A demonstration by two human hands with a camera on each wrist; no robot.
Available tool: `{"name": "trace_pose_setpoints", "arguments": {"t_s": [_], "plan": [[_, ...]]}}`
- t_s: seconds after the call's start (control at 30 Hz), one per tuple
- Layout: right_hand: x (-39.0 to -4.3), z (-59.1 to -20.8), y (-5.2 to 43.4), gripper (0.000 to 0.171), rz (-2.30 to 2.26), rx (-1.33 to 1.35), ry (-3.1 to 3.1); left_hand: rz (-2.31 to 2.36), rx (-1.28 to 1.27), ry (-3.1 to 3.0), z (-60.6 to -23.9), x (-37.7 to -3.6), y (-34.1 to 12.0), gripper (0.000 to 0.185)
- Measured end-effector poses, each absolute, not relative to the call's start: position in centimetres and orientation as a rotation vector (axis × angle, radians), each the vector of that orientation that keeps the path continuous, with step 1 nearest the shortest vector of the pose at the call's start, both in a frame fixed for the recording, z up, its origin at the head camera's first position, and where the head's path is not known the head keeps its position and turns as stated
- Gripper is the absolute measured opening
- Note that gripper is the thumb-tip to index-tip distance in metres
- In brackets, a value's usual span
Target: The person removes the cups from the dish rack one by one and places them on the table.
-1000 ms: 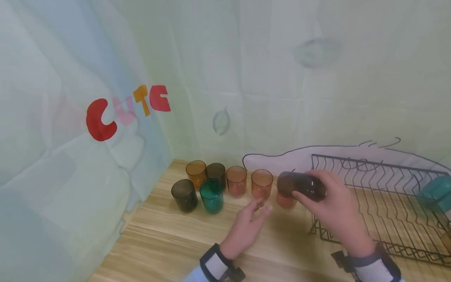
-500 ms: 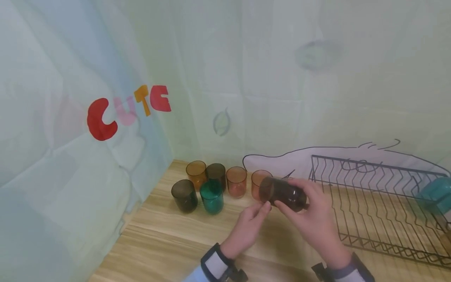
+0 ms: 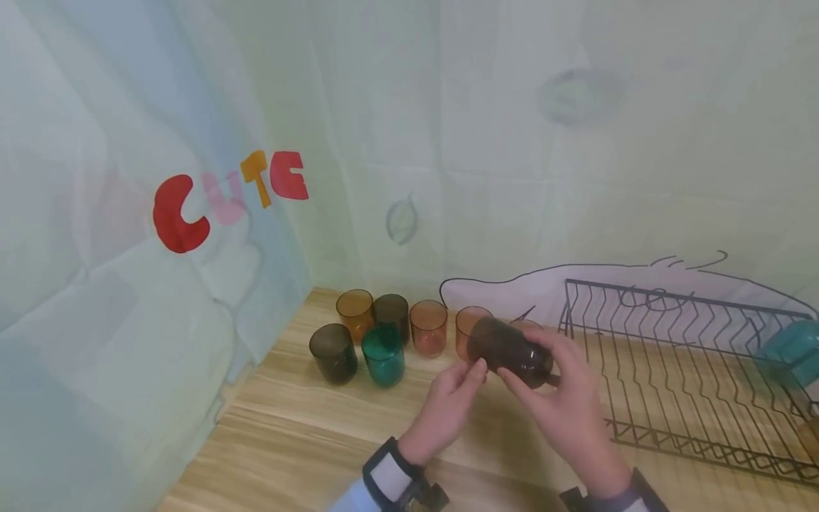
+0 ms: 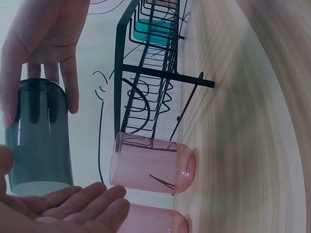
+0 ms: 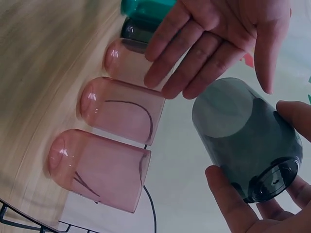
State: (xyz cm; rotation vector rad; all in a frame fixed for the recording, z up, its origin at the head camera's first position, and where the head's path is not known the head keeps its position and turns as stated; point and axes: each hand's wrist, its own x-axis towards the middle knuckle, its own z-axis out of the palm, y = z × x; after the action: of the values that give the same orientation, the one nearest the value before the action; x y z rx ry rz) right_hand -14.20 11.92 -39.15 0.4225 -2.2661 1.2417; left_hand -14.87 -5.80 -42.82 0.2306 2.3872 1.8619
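A smoky dark glass [image 3: 508, 352] is held tilted on its side above the table, its mouth toward the left. My right hand [image 3: 569, 405] grips it near the base, thumb and fingers spread round the wall. At the mouth end is my left hand [image 3: 441, 405], fingers extended and thumb apart in the right wrist view, fingertips right at the rim. Behind the held glass stand pink glasses [image 5: 99, 170], partly covered by it in the head view. To the left are a green glass [image 3: 384, 359], an amber glass [image 3: 355, 313] and two dark glasses [image 3: 334, 355].
A black wire dish rack [image 3: 672, 296] stands on the wooden table [image 3: 281, 434] at the right, with a teal glass-like piece [image 3: 796, 352] at its far end. Behind the glasses hangs a pale printed sheet [image 3: 499, 178]; another covers the left side.
My right hand has brought the dark glass leftward and slightly down, from beside the rack to my left hand. The left hand has stayed almost in place.
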Motion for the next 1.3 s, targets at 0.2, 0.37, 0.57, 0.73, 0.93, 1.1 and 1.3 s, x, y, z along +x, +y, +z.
{"name": "trace_pose_setpoints", "arguments": {"t_s": [0.2, 0.37, 0.57, 0.73, 0.93, 1.1, 1.3], "plan": [[-13.8, -39.6, 11.9, 0.066, 1.237, 0.404, -2.330, 1.979, 0.214, 2.307, -42.5, -15.0, -5.7, 0.050], [-13.6, -40.2, 11.8, 0.071, 1.249, 0.406, -2.327, 2.057, 0.213, 2.300, -42.2, -15.0, -5.6, 0.051], [-13.0, -41.2, 11.5, 0.079, 1.237, 0.363, -2.360, 2.171, 0.195, 2.251, -42.1, -15.0, -5.2, 0.047], [-12.7, -41.9, 11.2, 0.086, 1.246, 0.308, -2.408, 2.198, 0.179, 2.214, -42.1, -14.9, -5.1, 0.048], [-12.4, -42.3, 11.2, 0.086, 1.210, 0.349, -2.440, 2.173, 0.179, 2.249, -41.1, -14.3, -5.0, 0.053], [-12.4, -42.8, 11.1, 0.084, 1.207, 0.370, -2.465, 2.201, 0.230, 2.246, -40.3, -13.9, -5.0, 0.060], [-12.0, -43.6, 10.6, 0.077, 1.150, 0.361, -2.554, 2.169, 0.183, 2.344, -42.1, -14.6, -5.1, 0.068]]}}
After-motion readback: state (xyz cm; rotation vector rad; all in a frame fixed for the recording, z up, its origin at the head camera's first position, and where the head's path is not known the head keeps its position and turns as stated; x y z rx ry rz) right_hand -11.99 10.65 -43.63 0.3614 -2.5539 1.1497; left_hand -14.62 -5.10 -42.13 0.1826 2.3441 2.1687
